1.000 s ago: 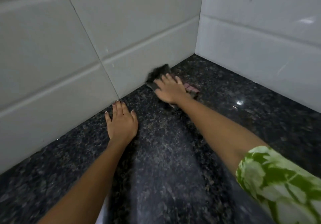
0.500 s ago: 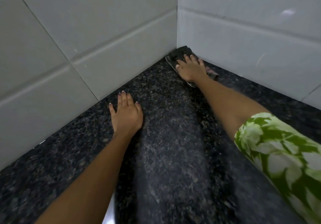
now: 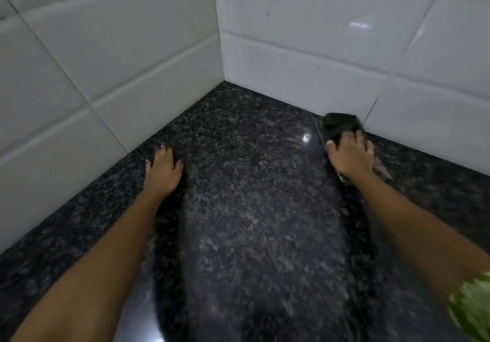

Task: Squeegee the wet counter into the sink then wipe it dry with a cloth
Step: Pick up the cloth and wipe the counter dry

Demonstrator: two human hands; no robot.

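Partly, cloth (image 3: 340, 126) pokes out beyond flat right grip (image 3: 350, 156) (beside wall (image 3: 331, 71)).

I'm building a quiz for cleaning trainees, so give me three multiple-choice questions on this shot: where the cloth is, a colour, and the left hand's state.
1. Where is the cloth? A draped over a tap; B on the counter at the foot of the right-hand wall; C folded on a shelf.
2. What colour are the wall tiles? A white; B blue; C brown.
3. How is the left hand? A gripping a squeegee; B raised in the air; C flat on the counter, fingers straight.
Answers: B, the right hand presses it beside that wall; A, both walls show white tiles; C, its palm lies on the stone, holding nothing.
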